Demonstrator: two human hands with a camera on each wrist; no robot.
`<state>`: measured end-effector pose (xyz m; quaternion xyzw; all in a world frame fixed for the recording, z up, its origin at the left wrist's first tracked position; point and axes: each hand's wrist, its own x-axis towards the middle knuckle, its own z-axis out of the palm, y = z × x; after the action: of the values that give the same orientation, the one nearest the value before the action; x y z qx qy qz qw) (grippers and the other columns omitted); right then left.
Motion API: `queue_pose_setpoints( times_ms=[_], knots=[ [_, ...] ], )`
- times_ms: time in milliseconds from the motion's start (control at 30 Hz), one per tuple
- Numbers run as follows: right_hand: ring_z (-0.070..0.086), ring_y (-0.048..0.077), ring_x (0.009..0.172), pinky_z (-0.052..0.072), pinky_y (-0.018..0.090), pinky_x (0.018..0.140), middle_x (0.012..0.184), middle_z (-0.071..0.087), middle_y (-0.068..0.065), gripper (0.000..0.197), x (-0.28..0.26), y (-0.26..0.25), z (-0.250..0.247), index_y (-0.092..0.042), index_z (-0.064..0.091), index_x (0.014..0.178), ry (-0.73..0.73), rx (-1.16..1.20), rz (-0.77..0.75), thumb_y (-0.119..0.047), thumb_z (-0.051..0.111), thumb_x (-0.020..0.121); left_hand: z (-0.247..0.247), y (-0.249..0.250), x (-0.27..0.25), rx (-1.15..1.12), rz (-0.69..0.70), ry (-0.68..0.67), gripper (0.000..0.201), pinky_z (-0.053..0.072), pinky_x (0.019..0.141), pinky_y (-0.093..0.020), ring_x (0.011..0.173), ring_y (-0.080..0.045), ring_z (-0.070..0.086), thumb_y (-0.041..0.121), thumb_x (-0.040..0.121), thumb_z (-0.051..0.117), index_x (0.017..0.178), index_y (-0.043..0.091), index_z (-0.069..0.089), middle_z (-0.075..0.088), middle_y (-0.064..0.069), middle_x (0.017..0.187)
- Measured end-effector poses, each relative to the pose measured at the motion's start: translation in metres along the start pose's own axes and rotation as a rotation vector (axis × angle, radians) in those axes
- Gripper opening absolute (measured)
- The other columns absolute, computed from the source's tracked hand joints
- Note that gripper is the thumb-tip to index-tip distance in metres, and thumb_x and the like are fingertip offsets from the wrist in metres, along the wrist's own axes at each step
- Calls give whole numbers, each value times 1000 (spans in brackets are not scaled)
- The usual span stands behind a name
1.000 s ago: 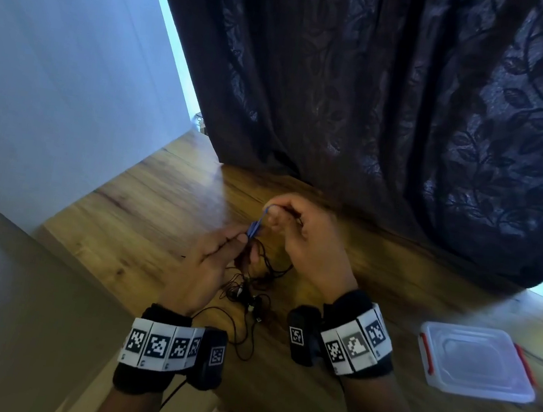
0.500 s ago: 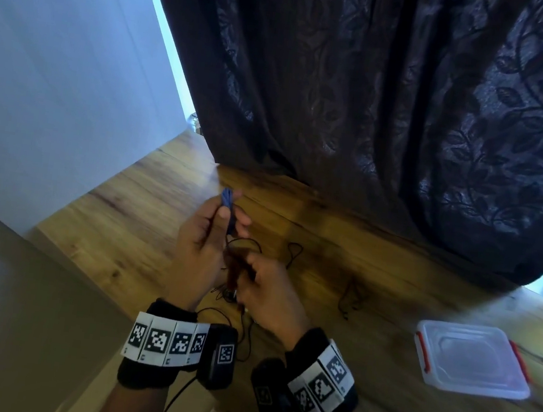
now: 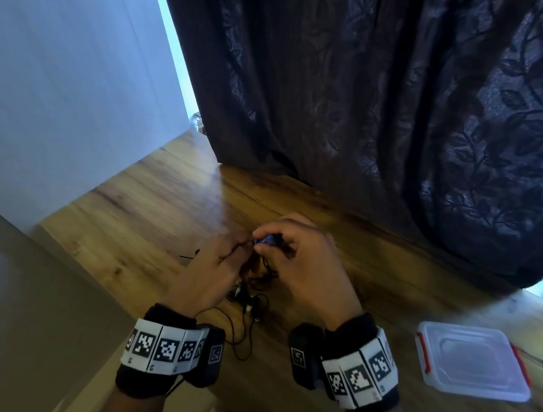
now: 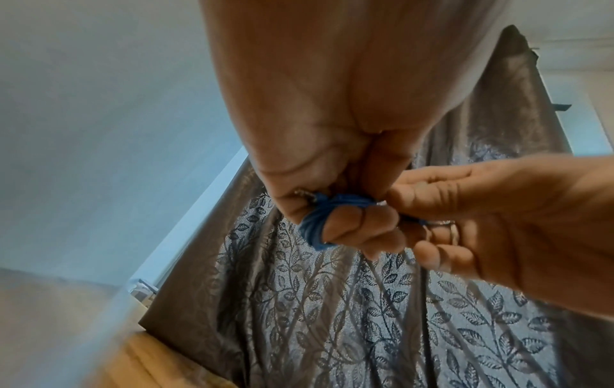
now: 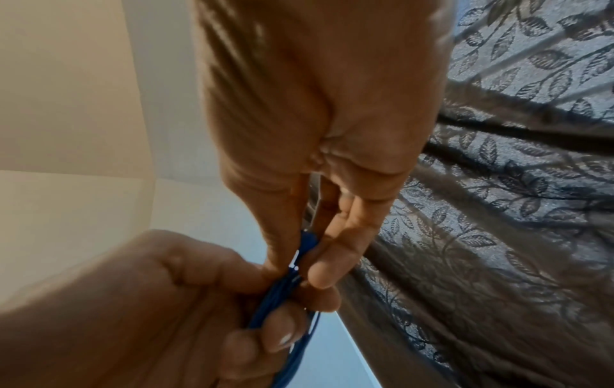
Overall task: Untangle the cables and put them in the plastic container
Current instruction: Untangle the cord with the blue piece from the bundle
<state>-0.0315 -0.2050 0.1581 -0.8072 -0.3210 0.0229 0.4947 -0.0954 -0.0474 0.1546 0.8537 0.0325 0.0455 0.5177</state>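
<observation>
cables lay in two lots: a small blue cable bundle [image 3: 268, 240] held up between both hands above the table [image 3: 143, 223], and a dark tangle of thin black cables [image 3: 250, 303] on the wood just below the hands, with loops trailing toward the left wristband. the left hand [image 3: 209, 273] had its fingers [image 4: 342, 231] curled and clamped on one end of the blue bundle, the coil wrapped over a fingertip, as the left wrist view showed. the right hand [image 3: 303, 268] pinched the other end of the same bundle, thumb and fingers [image 5: 329, 262] pressed together on the blue strands in the right wrist view. the two hands met nearly fingertip to fingertip, touching around the bundle. the plastic container [image 3: 470, 361], clear with red clips on two sides and its lid on, sat on the table well apart from the cables, off to the person's right. a dark curtain [image 3: 397, 101] with a leaf pattern hung behind the table, its hem resting on the far edge, and a pale wall [image 3: 58, 56] stood at the left.
</observation>
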Motion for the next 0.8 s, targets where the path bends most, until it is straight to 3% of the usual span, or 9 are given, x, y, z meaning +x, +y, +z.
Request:
queue_pose_setpoints(
  times_ms=[167, 300, 333, 433, 600, 700, 800],
  knots=[
    [61, 4, 104, 49, 15, 89, 109, 63, -13, 17, -1, 13, 1, -19, 76, 100, -23, 105, 9, -10, 76, 86, -5, -3, 0, -154, -92, -200, 34, 40, 60, -19, 62, -10, 51, 13, 105, 38, 82, 10, 62, 62, 0, 70],
    [70, 11, 93, 56, 39, 91, 93, 72, -8, 15, -6, 21, 4, -21, 73, 101, -85, 302, 92, -11, 71, 91, -9, -6, 1, -218, -29, -307, 33, 43, 64, -18, 64, -12, 52, 11, 106, 38, 86, 2, 64, 62, -2, 75],
    [70, 11, 93, 56, 41, 90, 93, 72, -6, 14, -7, 23, 3, -22, 73, 100, -88, 303, 97, -11, 71, 91, -10, -8, 0, -216, -12, -326, 34, 44, 65, -19, 64, -12, 53, 11, 105, 39, 87, -1, 65, 63, -3, 74],
    [68, 14, 94, 56, 43, 88, 97, 69, -4, 12, -7, 23, 2, -19, 72, 100, -127, 315, 65, -10, 69, 93, -15, -15, -1, -258, 0, -373, 34, 47, 67, -21, 66, -12, 57, 13, 103, 43, 92, -7, 68, 64, -4, 73],
    [65, 9, 90, 52, 26, 83, 97, 67, -1, 8, -8, 25, 0, -14, 69, 100, -190, 337, 44, -9, 67, 94, -16, -12, -3, -396, -94, -401, 30, 51, 66, -23, 68, -12, 63, 13, 96, 49, 101, -8, 69, 75, -5, 83],
    [64, 9, 91, 52, 29, 84, 97, 67, -3, 8, -7, 27, 0, -16, 69, 99, -185, 321, 48, -10, 67, 94, -12, -12, -2, -534, -176, -337, 28, 53, 62, -23, 69, -15, 66, 13, 90, 55, 101, -8, 70, 75, -19, 92],
    [64, 14, 93, 53, 41, 88, 97, 67, -2, 8, -6, 30, -1, -17, 68, 98, -175, 319, 60, -11, 68, 93, -9, -12, -1, -634, -242, -280, 19, 56, 62, -24, 66, -16, 67, 12, 85, 60, 91, 2, 76, 73, -24, 91]
  ],
)
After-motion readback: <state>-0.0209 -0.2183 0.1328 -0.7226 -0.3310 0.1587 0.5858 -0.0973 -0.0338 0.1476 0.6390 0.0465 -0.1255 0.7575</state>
